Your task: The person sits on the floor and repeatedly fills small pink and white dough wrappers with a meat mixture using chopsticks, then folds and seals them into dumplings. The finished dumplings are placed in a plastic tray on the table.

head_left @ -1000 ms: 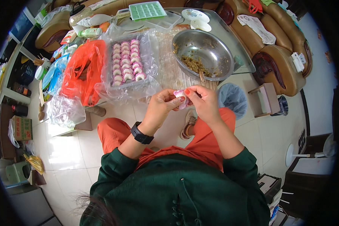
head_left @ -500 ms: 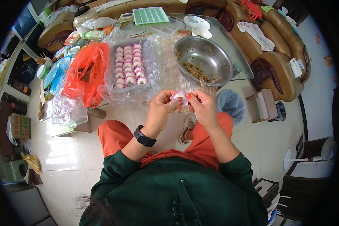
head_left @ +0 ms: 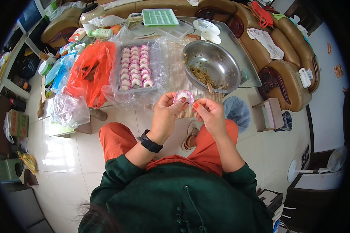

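A pink-and-white dumpling [head_left: 184,96] is pinched between the thumb and fingers of my left hand [head_left: 168,109], above the near edge of the table. My right hand [head_left: 210,113] is at its right edge, thumb and forefinger drawn together there; the exact contact is too small to make out. Ahead and to the left, several similar dumplings [head_left: 135,66] stand in three rows inside a plastic-lined tray [head_left: 156,73]. A steel bowl [head_left: 221,58] of minced filling [head_left: 201,74] sits ahead to the right, a wooden-handled utensil [head_left: 209,86] leaning in it.
A red plastic bag [head_left: 90,77] and a clear bag [head_left: 68,112] lie left of the tray. Farther back are a green compartment tray [head_left: 159,17] and two white dishes [head_left: 206,26]. A lined bin [head_left: 237,112] and a small stool [head_left: 269,114] stand on the floor at right.
The dumpling now sits more upright in my left hand, its pink rim showing. My right fingers have shifted slightly down and right along its edge. The whole view has shifted slightly.
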Tool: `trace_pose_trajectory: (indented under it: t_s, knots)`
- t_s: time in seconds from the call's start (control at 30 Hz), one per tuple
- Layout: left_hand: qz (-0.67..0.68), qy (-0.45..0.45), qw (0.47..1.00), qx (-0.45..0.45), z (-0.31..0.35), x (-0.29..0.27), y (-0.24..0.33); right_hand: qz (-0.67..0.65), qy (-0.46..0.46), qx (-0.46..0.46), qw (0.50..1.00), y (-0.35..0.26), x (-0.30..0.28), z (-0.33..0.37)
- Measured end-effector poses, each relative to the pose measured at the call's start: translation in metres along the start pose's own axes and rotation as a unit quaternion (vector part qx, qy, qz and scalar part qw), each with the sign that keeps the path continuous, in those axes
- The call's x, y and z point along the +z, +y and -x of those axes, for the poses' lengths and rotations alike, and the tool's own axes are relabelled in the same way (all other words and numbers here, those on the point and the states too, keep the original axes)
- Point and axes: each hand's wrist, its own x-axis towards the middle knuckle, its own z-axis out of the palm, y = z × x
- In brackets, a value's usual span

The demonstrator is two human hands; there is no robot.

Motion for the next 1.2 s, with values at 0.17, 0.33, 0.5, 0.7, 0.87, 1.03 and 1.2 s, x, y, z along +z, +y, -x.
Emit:
trace_pose_trajectory:
  t_s: [0.17, 0.33, 0.5, 0.7, 0.87, 1.03, 1.2]
  knots:
    - [-0.014, -0.016, 1.0, 0.017, 0.001, -0.001, -0.004, 0.056, -0.005, -0.065, 0.996, 0.005, 0.002, -0.001]
    - [0.045, -0.017, 0.999, -0.011, 0.001, -0.002, -0.001, -0.027, 0.019, -0.01, 0.999, -0.001, -0.005, -0.003]
    - [0.024, -0.013, 1.0, -0.003, 0.002, -0.002, -0.004, 0.004, 0.002, -0.031, 1.0, -0.005, -0.001, -0.001]
    - [-0.074, -0.023, 0.996, 0.04, 0.005, -0.003, -0.008, 0.046, 0.03, -0.091, 0.994, 0.003, 0.002, 0.0]
    - [-0.063, -0.029, 0.997, 0.031, 0.008, -0.006, -0.007, 0.038, 0.02, -0.051, 0.998, 0.001, -0.001, 0.004]
    - [0.006, -0.032, 0.999, -0.005, 0.008, -0.004, -0.004, -0.065, -0.007, 0.002, 0.998, 0.0, -0.008, -0.001]
    - [-0.031, -0.047, 0.998, 0.022, 0.01, -0.006, -0.008, 0.016, -0.008, -0.06, 0.998, 0.004, -0.007, -0.003]
